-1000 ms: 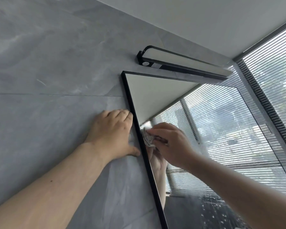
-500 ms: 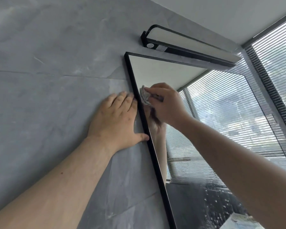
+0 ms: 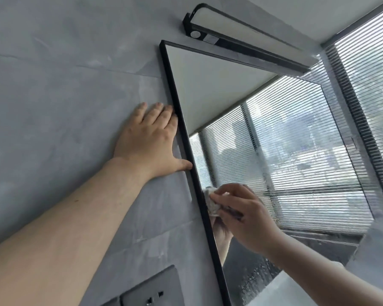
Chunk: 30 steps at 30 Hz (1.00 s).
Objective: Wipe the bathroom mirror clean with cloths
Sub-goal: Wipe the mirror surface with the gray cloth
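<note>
A black-framed mirror [image 3: 285,133] hangs on the grey wall and reflects window blinds; streaks and droplets show on its right and lower glass. My right hand [image 3: 245,215] holds a small crumpled light cloth [image 3: 210,203] and presses it on the glass right beside the mirror's left frame edge, at mid height. My left hand [image 3: 150,142] lies flat on the wall with straight fingers, its thumb and fingertips touching the frame's outer left side. The mirror shows a reflection of my right hand below the cloth.
A black bar lamp [image 3: 241,38] is mounted above the mirror. A dark grey wall socket [image 3: 150,290] sits at the lower left of the mirror. A window with horizontal blinds [image 3: 372,89] fills the right side.
My right hand has moved with the cloth down along the mirror's left edge, after reaching near the top corner half a second ago. My left hand stays flat on the wall beside the frame.
</note>
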### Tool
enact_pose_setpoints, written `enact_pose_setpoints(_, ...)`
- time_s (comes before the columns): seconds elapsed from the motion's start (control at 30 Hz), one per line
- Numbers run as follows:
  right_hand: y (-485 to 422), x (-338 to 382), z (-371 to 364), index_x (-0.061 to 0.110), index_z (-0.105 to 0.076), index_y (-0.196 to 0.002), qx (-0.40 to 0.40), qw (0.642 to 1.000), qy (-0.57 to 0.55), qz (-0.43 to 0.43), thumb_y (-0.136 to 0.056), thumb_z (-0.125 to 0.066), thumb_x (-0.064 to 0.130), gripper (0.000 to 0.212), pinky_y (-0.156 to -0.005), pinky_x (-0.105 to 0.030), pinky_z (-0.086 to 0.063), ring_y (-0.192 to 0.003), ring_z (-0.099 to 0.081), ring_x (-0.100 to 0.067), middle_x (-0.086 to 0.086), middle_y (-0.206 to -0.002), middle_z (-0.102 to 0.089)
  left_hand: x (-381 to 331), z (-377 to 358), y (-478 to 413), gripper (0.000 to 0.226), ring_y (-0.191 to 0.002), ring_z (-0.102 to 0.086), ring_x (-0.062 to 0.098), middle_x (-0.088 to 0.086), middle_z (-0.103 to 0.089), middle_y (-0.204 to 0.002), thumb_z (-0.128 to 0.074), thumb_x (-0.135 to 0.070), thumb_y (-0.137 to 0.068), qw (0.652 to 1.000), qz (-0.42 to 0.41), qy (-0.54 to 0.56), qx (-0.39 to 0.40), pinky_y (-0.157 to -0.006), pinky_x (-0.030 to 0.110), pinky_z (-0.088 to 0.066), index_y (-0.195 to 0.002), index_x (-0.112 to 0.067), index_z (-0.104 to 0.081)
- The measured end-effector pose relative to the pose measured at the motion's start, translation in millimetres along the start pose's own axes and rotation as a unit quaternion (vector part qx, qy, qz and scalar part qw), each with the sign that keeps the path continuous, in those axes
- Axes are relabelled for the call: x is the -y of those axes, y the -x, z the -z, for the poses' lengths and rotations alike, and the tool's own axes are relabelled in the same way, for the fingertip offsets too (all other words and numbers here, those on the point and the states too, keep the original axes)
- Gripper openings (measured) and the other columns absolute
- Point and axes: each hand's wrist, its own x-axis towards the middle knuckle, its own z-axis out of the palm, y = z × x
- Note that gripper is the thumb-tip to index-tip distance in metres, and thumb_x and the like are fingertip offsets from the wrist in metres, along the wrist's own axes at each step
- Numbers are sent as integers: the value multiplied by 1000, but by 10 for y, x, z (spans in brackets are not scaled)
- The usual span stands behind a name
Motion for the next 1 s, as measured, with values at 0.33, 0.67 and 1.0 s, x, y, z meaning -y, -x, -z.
enact_pose_setpoints(0.33, -798, 218, -16, 20, -75, -115, -49, 997, 15, -54, -86, -70, 12, 31, -90, -24, -42, -103, -59, -21, 3, -110, -67, -67, -2, 269, 125, -154, 0, 20, 4, -7, -167, -33, -95, -65, 999, 14, 28, 14, -124, 44, 4, -158, -14, -12)
enact_pose_setpoints(0.67, -311, 206, -58, 19, -76, -111, -46, 998, -1, -53, -82, -71, 12, 30, -86, -30, -52, -96, -62, -13, 13, -105, -62, -160, -45, 554, 126, -154, -6, 25, 8, -12, -166, -37, -94, -64, 999, 20, 31, 9, -123, 46, 2, -157, -11, -18)
enact_pose_setpoints(1.0, 783, 220, -83, 6, -69, -109, 11, 997, 80, 6, -79, -63, 12, 31, -77, -31, -51, -90, -59, -22, -3, -108, -58, -618, -190, 969, 128, -154, 4, 28, 14, -2, -166, -23, -95, -68, 997, -30, 14, 69, -121, 56, 10, -158, -6, -4)
